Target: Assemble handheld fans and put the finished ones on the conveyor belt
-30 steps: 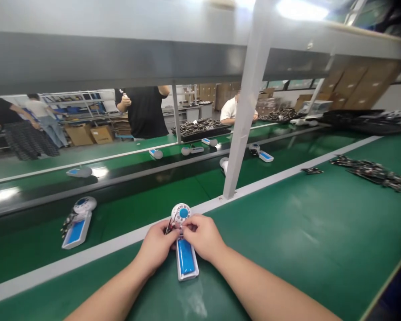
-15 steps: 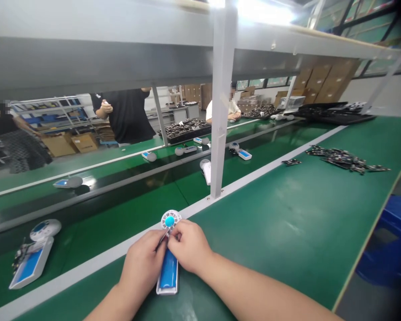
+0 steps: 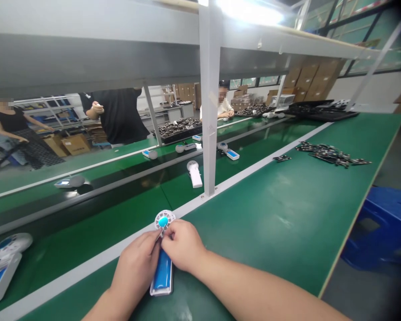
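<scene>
At the far left, a person in a black top (image 3: 3, 113) stood beyond the line. Low on the left, a white and blue gadget (image 3: 0, 278) lay on the green belt (image 3: 87, 214). Across the belt, a person in a black shirt (image 3: 118, 118) held their hands up together.

Near the middle, the left hand (image 3: 135, 267) and the right hand (image 3: 183, 246) were close together, and their fingers pinched the neck of a white gadget (image 3: 162, 276). Its long body with a blue panel lay on the green bench (image 3: 270, 214). Its round head (image 3: 163, 220) poked out over the bench's white edge (image 3: 103, 263), toward the belt.

Just right of the hands, a white post (image 3: 209, 102) stood on that edge. Past it, a person in a white shirt (image 3: 220, 104) sat far off. Further right, a pile of small dark circuit boards (image 3: 330, 154) lay on the bench. A blue stool (image 3: 377, 227) stood on the floor at the right.
</scene>
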The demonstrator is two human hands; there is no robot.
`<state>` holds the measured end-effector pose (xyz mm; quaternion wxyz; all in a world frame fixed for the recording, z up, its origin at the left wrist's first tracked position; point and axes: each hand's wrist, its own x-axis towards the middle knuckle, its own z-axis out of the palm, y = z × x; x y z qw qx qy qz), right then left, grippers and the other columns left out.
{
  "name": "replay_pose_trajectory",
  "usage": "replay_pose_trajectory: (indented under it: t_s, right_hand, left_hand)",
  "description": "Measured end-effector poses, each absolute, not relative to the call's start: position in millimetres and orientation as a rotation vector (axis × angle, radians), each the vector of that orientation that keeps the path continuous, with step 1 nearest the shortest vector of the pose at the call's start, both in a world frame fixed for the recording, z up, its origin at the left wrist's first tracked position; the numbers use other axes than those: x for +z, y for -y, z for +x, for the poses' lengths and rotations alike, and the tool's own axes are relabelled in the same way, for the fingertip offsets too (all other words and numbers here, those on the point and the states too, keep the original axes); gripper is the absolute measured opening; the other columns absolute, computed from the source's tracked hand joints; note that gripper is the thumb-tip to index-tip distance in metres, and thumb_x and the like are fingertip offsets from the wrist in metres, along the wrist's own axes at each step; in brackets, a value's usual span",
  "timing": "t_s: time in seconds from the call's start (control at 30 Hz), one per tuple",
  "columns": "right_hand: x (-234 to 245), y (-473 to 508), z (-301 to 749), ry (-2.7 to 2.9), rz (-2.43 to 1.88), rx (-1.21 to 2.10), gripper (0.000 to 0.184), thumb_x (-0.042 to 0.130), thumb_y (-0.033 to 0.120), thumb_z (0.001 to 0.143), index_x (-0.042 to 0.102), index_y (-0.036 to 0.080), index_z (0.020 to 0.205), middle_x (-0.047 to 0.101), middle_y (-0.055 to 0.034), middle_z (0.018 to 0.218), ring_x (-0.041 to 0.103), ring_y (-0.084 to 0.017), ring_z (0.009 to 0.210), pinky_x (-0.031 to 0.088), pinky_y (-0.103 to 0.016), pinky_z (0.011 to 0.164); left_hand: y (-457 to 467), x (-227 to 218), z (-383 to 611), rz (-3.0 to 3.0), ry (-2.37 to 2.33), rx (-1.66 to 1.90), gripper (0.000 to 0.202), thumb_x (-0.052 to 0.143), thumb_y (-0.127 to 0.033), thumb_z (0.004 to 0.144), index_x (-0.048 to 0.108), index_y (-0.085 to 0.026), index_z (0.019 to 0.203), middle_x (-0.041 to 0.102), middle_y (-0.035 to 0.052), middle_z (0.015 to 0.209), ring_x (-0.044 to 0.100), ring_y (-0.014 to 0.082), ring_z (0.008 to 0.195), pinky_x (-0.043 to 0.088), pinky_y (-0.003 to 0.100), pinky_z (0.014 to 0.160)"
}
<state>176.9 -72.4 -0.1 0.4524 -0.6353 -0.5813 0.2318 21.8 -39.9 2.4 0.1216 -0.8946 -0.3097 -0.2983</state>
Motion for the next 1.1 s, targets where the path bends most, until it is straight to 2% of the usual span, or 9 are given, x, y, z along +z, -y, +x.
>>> replay_pose_trajectory:
  t_s: [0.33,0.47,0.67,0.83,0.97,1.1]
  right_hand:
    - [1.0,74.1,177.3,1.457,-1.578,0.532,0.009,0.057,0.017,0.067,0.062,0.02,0.06,0.064,-0.0005,0.067,0.054,-0.014,0.064,0.035,-0.024,0.061]
    - [-3.5,72.8,178.2,1.482,-1.517,0.45,0.012,0.057,0.017,0.072,0.063,0.02,0.063,0.065,-0.0003,0.07,0.057,-0.014,0.069,0.036,-0.024,0.064]
    - [-8.5,72.4,177.6,1.56,-1.433,0.342,0.019,0.058,0.018,0.08,0.062,0.019,0.062,0.064,0.0006,0.066,0.056,-0.014,0.068,0.036,-0.026,0.069]
    - [-10.9,73.9,176.2,1.587,-1.445,0.311,0.019,0.057,0.017,0.082,0.061,0.019,0.063,0.066,0.0,0.071,0.058,-0.015,0.072,0.037,-0.026,0.074]
    - [-7.2,73.9,175.5,1.622,-1.504,0.303,0.019,0.056,0.018,0.082,0.063,0.019,0.065,0.067,-0.0017,0.073,0.059,-0.016,0.072,0.038,-0.027,0.073]
    - [-5.6,71.2,169.9,1.622,-1.504,0.321,0.018,0.055,0.021,0.083,0.068,0.02,0.07,0.069,-0.0028,0.076,0.062,-0.018,0.075,0.042,-0.028,0.073]
  left_hand:
    - [42.6,3.0,22.5,-2.661,0.907,-0.858,0.027,0.045,-0.021,0.094,0.069,-0.014,0.105,0.073,0.0082,0.098,0.07,0.0184,0.084,0.058,0.027,0.075]
    - [40.8,4.5,21.9,-2.693,0.958,-0.854,0.027,0.046,-0.021,0.094,0.07,-0.015,0.105,0.073,0.0072,0.096,0.07,0.0185,0.083,0.058,0.028,0.074]
    - [40.2,8.7,21.6,-2.769,1.081,-0.835,0.024,0.047,-0.02,0.093,0.071,-0.018,0.095,0.073,0.0051,0.088,0.069,0.0175,0.076,0.057,0.027,0.071]
    - [37.6,11.8,20.3,-2.826,1.002,-0.84,0.028,0.045,-0.02,0.093,0.071,-0.017,0.1,0.073,0.0059,0.09,0.069,0.0169,0.077,0.056,0.026,0.07]
    - [38.3,12.2,22.7,-2.902,1.015,-0.854,0.03,0.044,-0.025,0.093,0.072,-0.02,0.101,0.074,0.0052,0.092,0.07,0.0175,0.08,0.057,0.026,0.073]
    - [17.3,0.6,3.8,-2.895,1.445,-0.905,0.027,0.053,-0.04,0.086,0.073,-0.026,0.098,0.075,0.003,0.094,0.072,0.0205,0.082,0.058,0.026,0.072]
